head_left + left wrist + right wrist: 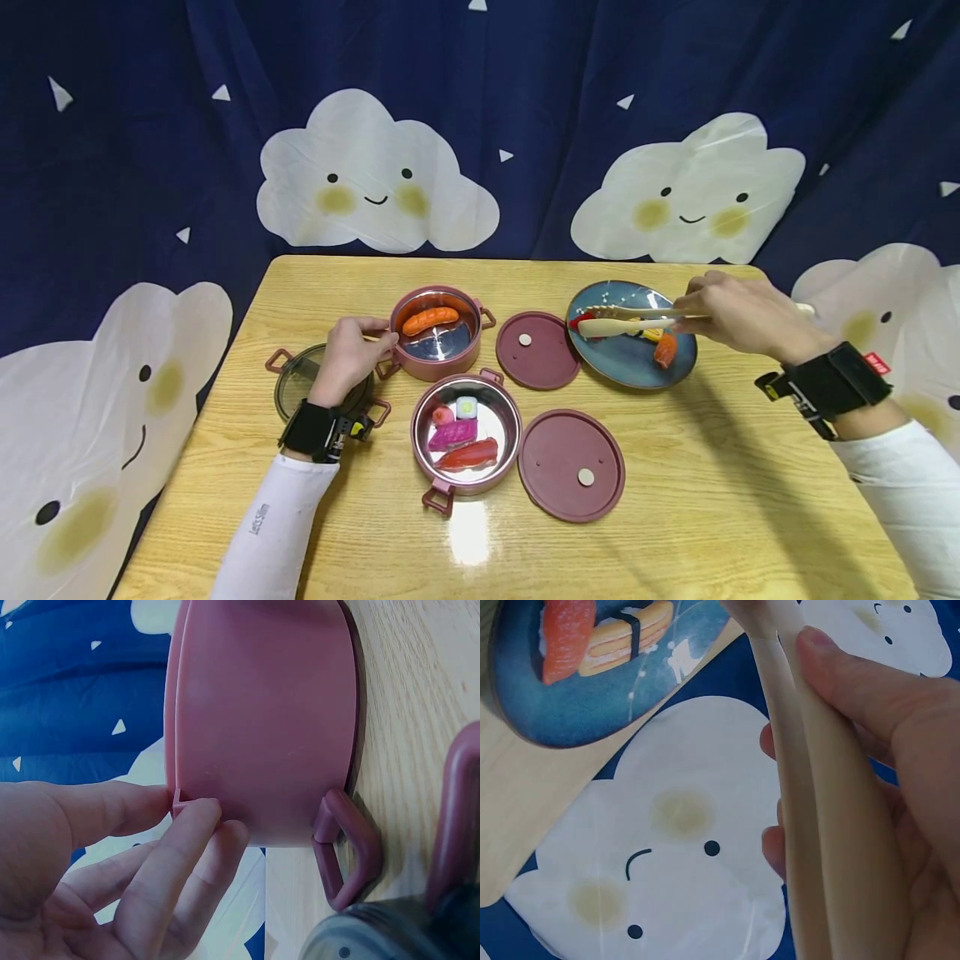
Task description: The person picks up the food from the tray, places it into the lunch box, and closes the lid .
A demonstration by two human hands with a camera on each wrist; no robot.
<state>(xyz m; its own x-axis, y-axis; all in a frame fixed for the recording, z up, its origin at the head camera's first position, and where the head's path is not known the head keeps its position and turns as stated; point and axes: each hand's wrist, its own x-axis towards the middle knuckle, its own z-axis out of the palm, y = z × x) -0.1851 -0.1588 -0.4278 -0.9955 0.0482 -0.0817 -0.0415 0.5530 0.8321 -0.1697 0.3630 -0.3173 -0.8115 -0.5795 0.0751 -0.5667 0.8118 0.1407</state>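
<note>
My left hand (347,354) pinches the rim of a small dusty-red pot (262,712) between thumb and fingers. Inside that pot lies an orange toy sausage (430,321). On the right, my right hand (738,312) grips a pair of beige tongs (637,326) around their arms. The tong tips reach over a blue oval plate (633,377), around a red piece (576,322) near its left edge; I cannot tell whether they hold it. Orange-topped sushi (568,634) and yellow egg sushi (630,637) with a dark band also lie on the plate.
In front stands a larger pot (468,487) with several toy food pieces inside. Two dusty-red lids, one small (538,367) and one larger (562,450), lie right of the pots. A glass-topped pot (298,379) sits under my left forearm. A navy curtain (536,83) hangs behind the table.
</note>
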